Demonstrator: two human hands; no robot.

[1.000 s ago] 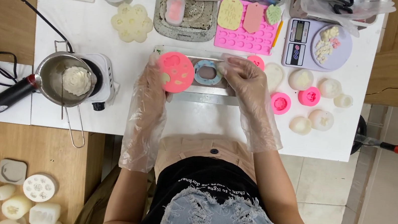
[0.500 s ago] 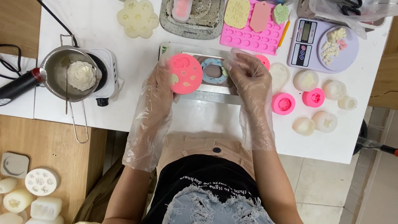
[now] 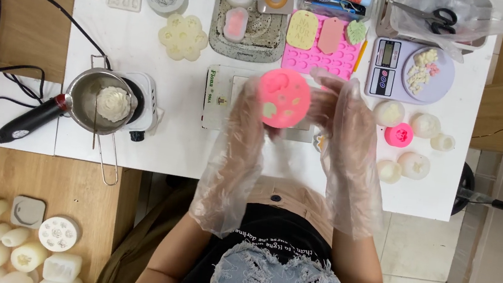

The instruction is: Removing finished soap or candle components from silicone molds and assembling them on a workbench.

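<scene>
Both my hands wear loose clear plastic gloves. My left hand [image 3: 248,119] grips a round pink silicone mould [image 3: 283,98] with several cream-filled cavities, held up above the white table [image 3: 155,142]. My right hand [image 3: 342,117] is raised just right of the mould, fingers at its edge. The metal tray [image 3: 222,96] lies under the hands and is mostly hidden by them.
A small pot with a white flower shape [image 3: 109,103] sits on a hotplate at left, a heat gun [image 3: 30,121] beside it. A scale [image 3: 408,71], pink moulds [image 3: 398,134] and white wax pieces [image 3: 413,164] lie right. A flat pink mould sheet [image 3: 320,51] is behind.
Both hands rose off the tray and moved right. The pink mould was lifted toward the camera; the right hand left the blue ring mould and came to the pink one.
</scene>
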